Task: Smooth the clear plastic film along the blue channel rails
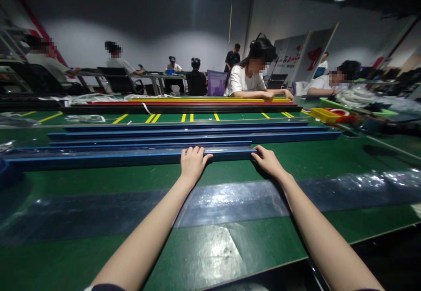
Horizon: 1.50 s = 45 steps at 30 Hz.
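I have the left hand (193,163) gripping the nearest blue channel (131,157) on the green bench (329,159) and the right hand (267,161) pinching its 3 o'clock end, with a clear plastic strip (226,201) at its 6 o'clock and more blue channels (296,137) at 12 o'clock.

Your green table (315,155) bears a clear sheet (226,203) on its near side. Past it you have blue strips (289,137), then black, red and yellow strips (197,104) at the far side.
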{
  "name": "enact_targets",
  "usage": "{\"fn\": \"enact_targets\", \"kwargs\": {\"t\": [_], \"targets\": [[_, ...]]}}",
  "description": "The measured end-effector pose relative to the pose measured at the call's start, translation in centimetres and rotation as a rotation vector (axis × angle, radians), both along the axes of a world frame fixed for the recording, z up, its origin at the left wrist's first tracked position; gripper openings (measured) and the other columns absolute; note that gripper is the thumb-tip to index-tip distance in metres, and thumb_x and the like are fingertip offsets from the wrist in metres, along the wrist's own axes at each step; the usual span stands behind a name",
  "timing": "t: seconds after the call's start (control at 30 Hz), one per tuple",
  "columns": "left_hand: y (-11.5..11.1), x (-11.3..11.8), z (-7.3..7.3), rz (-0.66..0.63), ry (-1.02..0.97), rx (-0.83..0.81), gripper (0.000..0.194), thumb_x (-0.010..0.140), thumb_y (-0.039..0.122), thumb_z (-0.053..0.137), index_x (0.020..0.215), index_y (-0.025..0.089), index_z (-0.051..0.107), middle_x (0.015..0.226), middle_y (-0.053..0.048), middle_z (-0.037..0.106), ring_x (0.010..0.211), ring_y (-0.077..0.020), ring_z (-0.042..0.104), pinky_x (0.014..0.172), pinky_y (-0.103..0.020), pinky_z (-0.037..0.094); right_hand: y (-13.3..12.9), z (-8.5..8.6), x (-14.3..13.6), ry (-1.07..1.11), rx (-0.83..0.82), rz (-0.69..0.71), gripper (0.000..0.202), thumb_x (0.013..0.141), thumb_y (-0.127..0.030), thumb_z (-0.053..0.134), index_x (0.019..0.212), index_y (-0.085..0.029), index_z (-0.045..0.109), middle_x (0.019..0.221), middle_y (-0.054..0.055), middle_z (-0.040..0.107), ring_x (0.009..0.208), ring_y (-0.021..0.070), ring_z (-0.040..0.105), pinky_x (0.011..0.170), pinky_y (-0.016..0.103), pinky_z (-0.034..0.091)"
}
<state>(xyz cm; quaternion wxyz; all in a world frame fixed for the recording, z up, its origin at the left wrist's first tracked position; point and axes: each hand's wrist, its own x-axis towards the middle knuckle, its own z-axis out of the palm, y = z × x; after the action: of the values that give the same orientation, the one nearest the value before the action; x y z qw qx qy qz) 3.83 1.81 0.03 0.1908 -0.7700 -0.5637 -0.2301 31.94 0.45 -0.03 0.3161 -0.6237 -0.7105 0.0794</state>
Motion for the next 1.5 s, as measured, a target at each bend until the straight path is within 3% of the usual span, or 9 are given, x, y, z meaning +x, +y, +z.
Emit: {"fn": "enact_targets", "kwargs": {"t": [0.5, 0.63, 0.9, 1.5], "targets": [[-0.1, 0.1, 0.1, 0.013, 0.012, 0.006, 0.039, 0.087, 0.052, 0.039, 0.085, 0.019, 0.061, 0.087, -0.010, 0.065, 0.084, -0.0261, 0.053, 0.075, -0.037, 0.030, 0.3, -0.3, 0.3, -0.036, -0.012, -0.047, 0.020, 0.081, -0.035, 0.048, 0.086, -0.020, 0.060, 0.080, 0.004, 0.066, 0.072, 0.0161, 0.058, 0.067, 0.026, 0.041], [-0.1, 0.1, 0.1, 0.014, 0.012, 0.014, 0.039, 0.087, 0.052, 0.040, 0.084, 0.019, 0.061, 0.086, -0.010, 0.065, 0.084, -0.0255, 0.053, 0.075, -0.037, 0.030, 0.5, -0.6, 0.3, -0.016, -0.025, -0.039, 0.022, 0.082, -0.034, 0.047, 0.092, -0.019, 0.061, 0.085, 0.005, 0.067, 0.077, 0.0167, 0.059, 0.071, 0.028, 0.043], [-0.2, 0.0, 0.2, 0.016, -0.017, 0.003, 0.042, 0.086, 0.054, 0.039, 0.085, 0.018, 0.062, 0.087, -0.012, 0.065, 0.085, -0.0274, 0.053, 0.076, -0.039, 0.031, 1.4, -2.4, 0.8, 0.025, 0.026, 0.036, 0.038, 0.078, -0.034, 0.054, 0.112, -0.018, 0.057, 0.114, 0.010, 0.061, 0.109, 0.0200, 0.053, 0.095, 0.038, 0.038], [-0.1, -0.2, 0.1, 0.004, -0.024, 0.007, 0.045, 0.086, 0.056, 0.038, 0.086, 0.018, 0.062, 0.087, -0.012, 0.066, 0.087, -0.0280, 0.053, 0.077, -0.039, 0.031, 1.5, -2.7, 0.9, 0.048, -0.014, 0.030, 0.046, 0.074, -0.039, 0.058, 0.116, -0.021, 0.055, 0.114, 0.009, 0.060, 0.109, 0.0209, 0.052, 0.095, 0.041, 0.038]]}}
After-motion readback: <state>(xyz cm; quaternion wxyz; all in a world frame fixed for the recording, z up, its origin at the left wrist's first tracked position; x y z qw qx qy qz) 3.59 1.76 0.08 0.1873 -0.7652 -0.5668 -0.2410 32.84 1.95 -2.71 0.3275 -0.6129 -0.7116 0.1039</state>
